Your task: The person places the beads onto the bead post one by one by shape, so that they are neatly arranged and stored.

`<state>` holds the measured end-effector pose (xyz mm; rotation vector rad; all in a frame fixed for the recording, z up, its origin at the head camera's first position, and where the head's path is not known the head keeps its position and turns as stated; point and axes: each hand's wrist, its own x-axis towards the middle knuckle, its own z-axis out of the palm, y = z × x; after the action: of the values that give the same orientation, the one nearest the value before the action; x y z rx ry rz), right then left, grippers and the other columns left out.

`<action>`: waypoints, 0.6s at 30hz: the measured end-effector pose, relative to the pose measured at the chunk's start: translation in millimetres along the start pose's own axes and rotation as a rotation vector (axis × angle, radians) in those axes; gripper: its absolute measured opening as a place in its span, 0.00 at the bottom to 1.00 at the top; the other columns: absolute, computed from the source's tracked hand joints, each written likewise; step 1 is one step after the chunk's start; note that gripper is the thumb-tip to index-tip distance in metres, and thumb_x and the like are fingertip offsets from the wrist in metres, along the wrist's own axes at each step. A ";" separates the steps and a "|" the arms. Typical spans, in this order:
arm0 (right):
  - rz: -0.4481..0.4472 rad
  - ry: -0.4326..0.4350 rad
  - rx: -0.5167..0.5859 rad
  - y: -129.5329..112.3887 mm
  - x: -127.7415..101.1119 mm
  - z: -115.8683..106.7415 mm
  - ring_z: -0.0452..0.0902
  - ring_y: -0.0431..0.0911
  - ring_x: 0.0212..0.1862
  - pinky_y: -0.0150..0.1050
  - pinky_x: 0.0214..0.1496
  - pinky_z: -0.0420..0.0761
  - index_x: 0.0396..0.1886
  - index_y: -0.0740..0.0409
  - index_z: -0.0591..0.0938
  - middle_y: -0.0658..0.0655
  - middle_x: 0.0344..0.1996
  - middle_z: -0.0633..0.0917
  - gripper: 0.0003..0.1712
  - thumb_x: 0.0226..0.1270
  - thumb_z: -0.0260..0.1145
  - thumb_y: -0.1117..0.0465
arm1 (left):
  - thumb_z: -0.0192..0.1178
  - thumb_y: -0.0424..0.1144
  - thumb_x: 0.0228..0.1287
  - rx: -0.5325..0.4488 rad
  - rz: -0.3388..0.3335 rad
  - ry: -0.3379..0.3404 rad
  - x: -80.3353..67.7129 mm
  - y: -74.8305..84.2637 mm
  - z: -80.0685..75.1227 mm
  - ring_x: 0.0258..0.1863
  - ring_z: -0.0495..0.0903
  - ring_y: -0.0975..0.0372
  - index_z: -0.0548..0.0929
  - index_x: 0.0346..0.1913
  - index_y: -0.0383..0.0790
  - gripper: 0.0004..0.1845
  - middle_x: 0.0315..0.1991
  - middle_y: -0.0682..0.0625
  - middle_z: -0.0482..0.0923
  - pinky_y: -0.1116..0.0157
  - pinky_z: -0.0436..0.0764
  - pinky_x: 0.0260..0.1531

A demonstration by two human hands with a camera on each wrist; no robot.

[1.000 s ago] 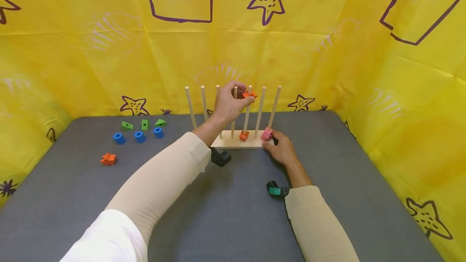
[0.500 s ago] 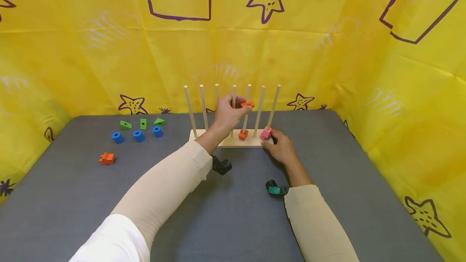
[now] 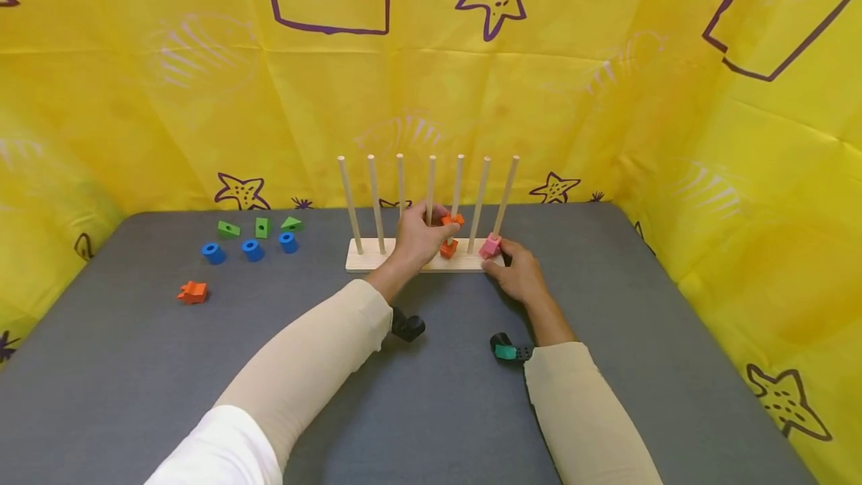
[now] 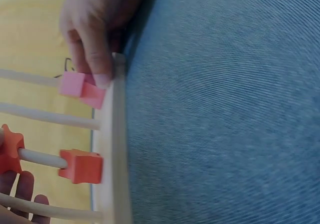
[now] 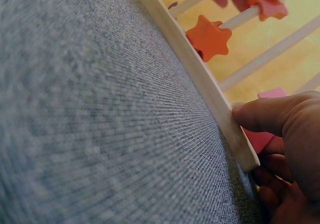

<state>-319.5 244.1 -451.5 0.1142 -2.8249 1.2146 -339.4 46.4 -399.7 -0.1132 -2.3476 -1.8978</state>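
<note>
A wooden peg stand (image 3: 377,262) with several upright pegs stands on the grey table. My left hand (image 3: 439,218) pinches an orange star piece (image 3: 453,220) threaded low on the fifth peg, just above another orange star (image 3: 448,248) resting on the base. The held star (image 4: 10,149) and the lower star (image 4: 80,166) also show in the left wrist view. A pink block (image 3: 490,247) sits at the foot of the last peg. My right hand (image 3: 503,260) grips the right end of the stand (image 5: 200,69), its thumb (image 5: 270,114) on the front edge beside the pink block (image 4: 80,89).
On the left of the table lie three blue cylinders (image 3: 251,249), three green wedges (image 3: 261,227) and a loose orange star (image 3: 192,292). Yellow cloth walls (image 3: 606,96) close in the back and both sides. Grey tabletop (image 3: 438,410) stretches in front of the stand.
My left hand has slid the orange star down its peg from near the top to just above the lower star. The right hand has kept its hold on the stand.
</note>
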 end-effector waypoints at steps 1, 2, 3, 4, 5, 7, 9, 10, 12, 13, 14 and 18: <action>0.004 -0.002 0.002 0.0 -0.1 0.0 0.65 0.62 0.64 0.56 0.66 0.61 0.64 0.65 0.74 0.67 0.62 0.72 0.31 0.62 0.68 0.58 | 0.73 0.33 0.54 0.008 -0.003 0.002 -0.4 -1.9 0.5 0.37 0.76 0.55 0.80 0.41 0.34 0.15 0.36 0.45 0.78 0.62 0.79 0.40; 0.009 -0.003 0.004 -0.1 -0.2 0.0 0.65 0.62 0.64 0.57 0.66 0.60 0.64 0.65 0.74 0.67 0.62 0.72 0.31 0.62 0.68 0.58 | 0.73 0.34 0.54 0.016 -0.006 0.003 -0.8 -3.8 1.0 0.37 0.76 0.55 0.80 0.42 0.34 0.15 0.36 0.44 0.78 0.62 0.79 0.40; 0.011 -0.003 0.006 0.1 -0.1 0.0 0.64 0.62 0.64 0.57 0.66 0.60 0.64 0.65 0.74 0.67 0.62 0.72 0.31 0.62 0.68 0.58 | 0.73 0.34 0.54 0.021 -0.009 0.002 -1.1 -5.7 1.4 0.37 0.76 0.55 0.80 0.42 0.34 0.15 0.37 0.43 0.78 0.62 0.78 0.41; 0.013 -0.005 0.009 -0.3 -0.1 -0.1 0.64 0.62 0.64 0.57 0.66 0.60 0.64 0.65 0.73 0.68 0.63 0.72 0.31 0.62 0.68 0.59 | 0.72 0.34 0.55 0.025 -0.009 0.000 -1.5 -7.4 1.5 0.38 0.76 0.55 0.80 0.43 0.33 0.16 0.38 0.41 0.78 0.62 0.78 0.41; 0.015 -0.006 0.011 -0.6 -0.1 -0.1 0.64 0.62 0.64 0.57 0.66 0.60 0.64 0.65 0.73 0.68 0.63 0.72 0.31 0.63 0.68 0.59 | 0.72 0.34 0.55 0.027 -0.009 -0.003 -1.9 -8.8 1.6 0.38 0.76 0.55 0.79 0.43 0.33 0.16 0.39 0.40 0.78 0.62 0.78 0.41; 0.020 -0.008 0.014 -1.1 -0.2 -0.4 0.64 0.62 0.65 0.57 0.66 0.59 0.64 0.65 0.73 0.68 0.63 0.71 0.31 0.63 0.67 0.59 | 0.72 0.34 0.55 0.025 -0.013 -0.009 -2.7 -11.8 1.8 0.38 0.76 0.54 0.79 0.44 0.32 0.16 0.41 0.37 0.78 0.61 0.78 0.42; 0.022 -0.008 0.015 -1.4 -0.4 -0.8 0.64 0.62 0.65 0.57 0.66 0.59 0.64 0.65 0.73 0.67 0.63 0.71 0.31 0.62 0.67 0.59 | 0.72 0.33 0.55 0.023 -0.015 -0.011 -3.5 -14.4 2.0 0.39 0.76 0.54 0.79 0.44 0.31 0.16 0.42 0.37 0.78 0.60 0.79 0.43; 0.024 -0.010 0.016 -1.6 -0.8 -1.1 0.63 0.62 0.65 0.57 0.66 0.59 0.64 0.65 0.73 0.67 0.63 0.71 0.31 0.62 0.67 0.59 | 0.72 0.33 0.55 0.025 -0.015 -0.008 -3.8 -15.8 2.2 0.39 0.77 0.54 0.79 0.44 0.32 0.16 0.42 0.37 0.78 0.60 0.78 0.43; 0.025 -0.011 0.014 -1.5 -0.8 -1.5 0.63 0.61 0.65 0.57 0.66 0.59 0.64 0.65 0.73 0.67 0.63 0.71 0.32 0.62 0.67 0.58 | 0.72 0.33 0.55 0.029 -0.015 -0.002 -4.5 -18.3 2.5 0.40 0.77 0.54 0.80 0.43 0.33 0.15 0.41 0.40 0.79 0.60 0.78 0.44; 0.024 -0.013 0.013 -1.4 -0.6 -1.6 0.63 0.62 0.65 0.57 0.66 0.59 0.64 0.65 0.73 0.67 0.63 0.71 0.31 0.62 0.67 0.58 | 0.72 0.33 0.54 0.032 -0.014 0.002 -4.7 -19.5 2.6 0.41 0.78 0.54 0.80 0.42 0.34 0.15 0.40 0.42 0.79 0.60 0.78 0.44; 0.021 -0.013 0.012 -1.3 -0.5 -1.6 0.63 0.62 0.65 0.57 0.66 0.59 0.64 0.65 0.73 0.67 0.63 0.71 0.31 0.62 0.67 0.58 | 0.72 0.32 0.54 0.036 -0.011 0.004 -4.9 -20.7 2.7 0.41 0.78 0.55 0.80 0.42 0.34 0.14 0.39 0.43 0.79 0.60 0.78 0.44; -0.004 -0.004 0.007 -1.0 0.2 -1.4 0.64 0.62 0.65 0.56 0.66 0.60 0.64 0.66 0.74 0.68 0.62 0.72 0.31 0.61 0.67 0.59 | 0.71 0.32 0.54 0.055 -0.008 0.015 -5.4 -25.5 2.8 0.43 0.77 0.55 0.80 0.41 0.37 0.13 0.38 0.47 0.79 0.59 0.76 0.45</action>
<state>-319.6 244.5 -449.8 0.1236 -2.8230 1.2243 -337.7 43.8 -425.7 -0.0849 -2.3914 -1.8290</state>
